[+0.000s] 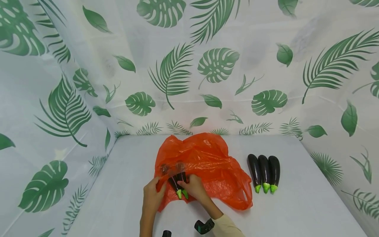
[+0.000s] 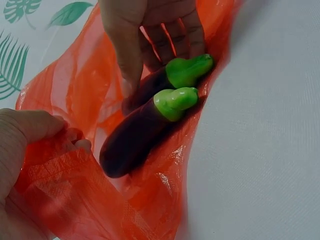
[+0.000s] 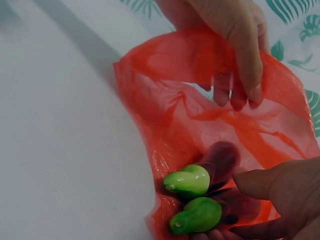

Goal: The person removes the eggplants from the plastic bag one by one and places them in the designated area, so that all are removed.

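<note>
An orange-red plastic bag (image 1: 204, 153) lies spread on the table with its mouth toward me. Two dark purple eggplants with green caps lie side by side at the mouth, caps facing me: a left eggplant (image 2: 135, 135) and a right eggplant (image 3: 240, 205). Their far ends show through the thin plastic. My left hand (image 1: 152, 195) pinches the bag's edge left of them, between thumb and fingers. My right hand (image 1: 196, 188) holds the right eggplant, thumb on one side and fingers at the other, partly under it.
Three more eggplants (image 1: 265, 172) lie in a row on the white table (image 1: 296, 210), right of the bag, caps toward me. A leaf-patterned curtain (image 1: 219, 98) rises behind the table and along both sides. Black wrist devices (image 1: 204, 226) show near the front edge.
</note>
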The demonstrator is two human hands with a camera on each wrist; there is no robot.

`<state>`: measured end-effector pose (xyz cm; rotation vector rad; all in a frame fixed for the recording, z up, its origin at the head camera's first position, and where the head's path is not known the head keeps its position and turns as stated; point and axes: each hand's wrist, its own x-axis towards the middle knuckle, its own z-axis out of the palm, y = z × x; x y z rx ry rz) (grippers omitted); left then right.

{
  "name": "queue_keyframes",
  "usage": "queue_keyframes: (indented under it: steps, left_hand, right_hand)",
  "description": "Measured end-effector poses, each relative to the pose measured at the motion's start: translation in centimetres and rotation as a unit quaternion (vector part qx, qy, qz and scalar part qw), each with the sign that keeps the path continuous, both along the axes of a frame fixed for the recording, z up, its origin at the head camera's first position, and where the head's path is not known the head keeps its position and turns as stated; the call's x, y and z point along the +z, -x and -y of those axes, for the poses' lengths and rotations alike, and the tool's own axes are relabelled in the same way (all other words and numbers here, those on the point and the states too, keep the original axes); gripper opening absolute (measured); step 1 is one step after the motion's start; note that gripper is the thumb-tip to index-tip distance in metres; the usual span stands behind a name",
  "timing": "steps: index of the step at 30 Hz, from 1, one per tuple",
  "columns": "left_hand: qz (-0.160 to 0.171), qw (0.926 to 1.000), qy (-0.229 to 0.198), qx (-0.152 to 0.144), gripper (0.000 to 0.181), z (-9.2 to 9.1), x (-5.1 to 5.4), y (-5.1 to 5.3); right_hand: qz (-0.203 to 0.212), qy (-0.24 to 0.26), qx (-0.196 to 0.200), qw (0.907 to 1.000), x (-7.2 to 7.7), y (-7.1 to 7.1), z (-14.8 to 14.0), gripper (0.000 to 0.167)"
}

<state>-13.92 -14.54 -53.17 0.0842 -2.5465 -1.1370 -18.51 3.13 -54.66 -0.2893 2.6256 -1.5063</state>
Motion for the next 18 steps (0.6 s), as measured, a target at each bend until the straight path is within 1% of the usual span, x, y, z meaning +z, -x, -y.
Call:
queue_keyframes:
  steps: [3,5,8,10,14,18]
  left_hand:
    - [-0.008,1.0,0.004,-0.004,0.005,0.06,-0.08,0.08]
    - [-0.007,1.0,0.003,-0.003,0.005,0.05,-0.16,0.08]
    - [0.001,1.0,-0.002,-0.001,0.006,0.04,-0.08,0.08]
    - [0.012,0.9999,-0.006,-0.001,0.007,0.0,0.09,0.09]
    - [0.022,0.9997,-0.009,-0.004,0.009,0.01,0.31,0.08]
    - [0.01,0.9999,-0.009,-0.004,0.008,0.02,0.12,-0.01]
  right_hand:
    - [-0.001,-0.018,-0.012,0.9998,-0.1,0.11,0.31,0.03]
    - [0.0,-0.027,-0.016,0.9995,-0.12,0.14,0.43,0.031]
    - [-0.004,-0.041,-0.021,0.9989,-0.05,0.27,0.52,0.03]
    - [-0.001,-0.045,-0.023,0.9987,0.05,0.39,0.54,0.028]
    - [0.019,-0.031,-0.023,0.9991,0.08,0.61,0.4,0.026]
    - [0.038,0.006,-0.022,0.999,-0.15,0.56,0.08,0.029]
